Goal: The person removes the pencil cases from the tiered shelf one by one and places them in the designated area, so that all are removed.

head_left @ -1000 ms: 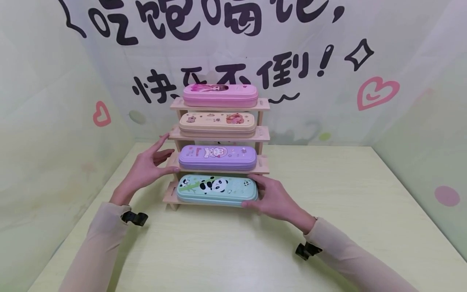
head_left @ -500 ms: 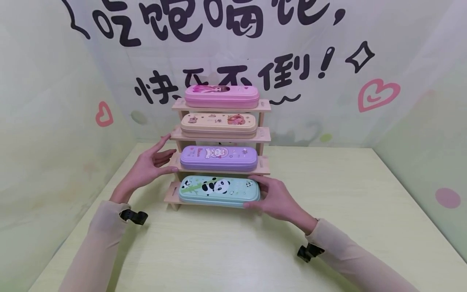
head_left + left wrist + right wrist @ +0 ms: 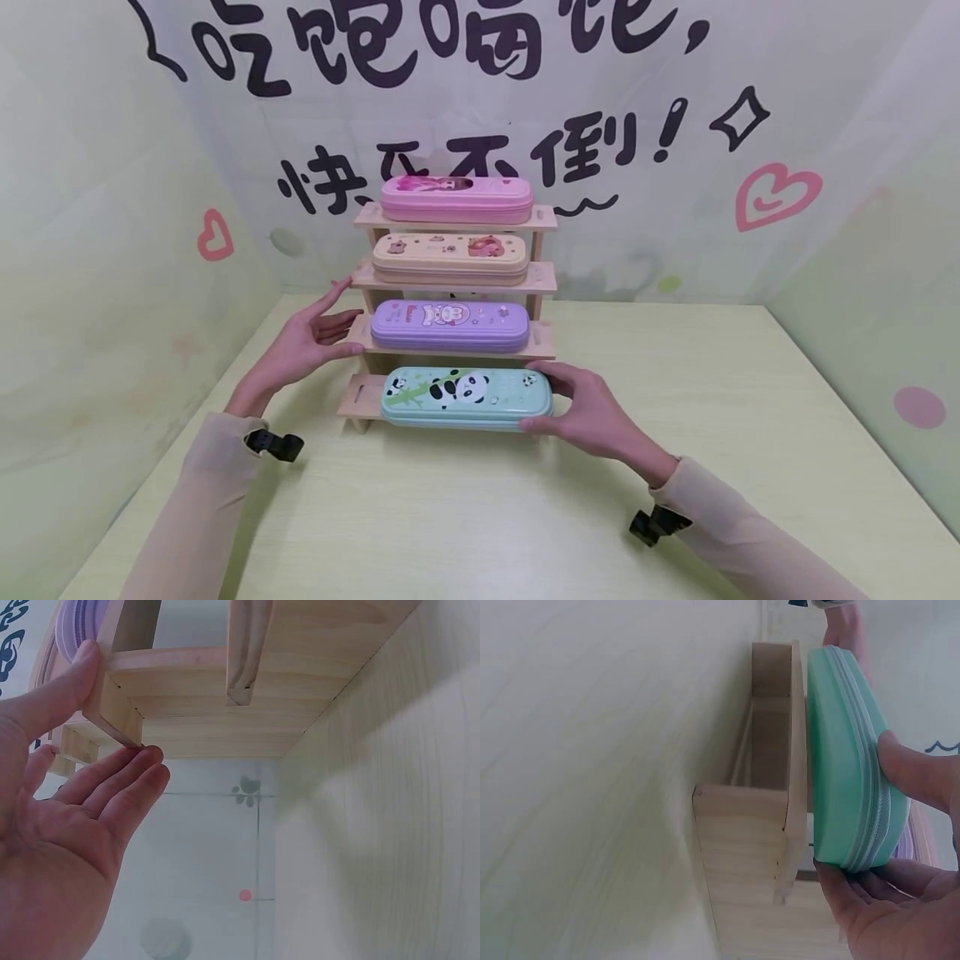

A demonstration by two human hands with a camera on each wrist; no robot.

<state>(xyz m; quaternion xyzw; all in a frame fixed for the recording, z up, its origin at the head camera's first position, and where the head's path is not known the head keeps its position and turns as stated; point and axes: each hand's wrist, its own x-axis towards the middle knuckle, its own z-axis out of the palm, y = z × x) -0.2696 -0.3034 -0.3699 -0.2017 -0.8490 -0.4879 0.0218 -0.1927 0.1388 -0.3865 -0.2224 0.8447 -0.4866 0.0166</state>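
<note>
A pale wooden stepped rack (image 3: 362, 395) carries pencil cases, one to a tier. My right hand (image 3: 592, 412) holds the right end of the mint-green panda pencil case (image 3: 480, 398) at the lowest tier, thumb on the front side and fingers behind. In the right wrist view a narrow gap shows between this zipped case (image 3: 847, 757) and the board near its held end. My left hand (image 3: 300, 346) grips the rack's left side, with its thumb on the front edge of the purple case's tier and fingertips against the board's end.
Above sit a purple pencil case (image 3: 450, 325), a cream pencil case (image 3: 450, 258) and a pink pencil case (image 3: 457, 198). The rack stands on a light wood-grain table (image 3: 450, 517), before a printed cloth backdrop (image 3: 637, 208) with side panels.
The mint-green case has shifted right and a little forward along the lowest tier in my right hand, baring more board at its left. My left hand keeps its place on the rack.
</note>
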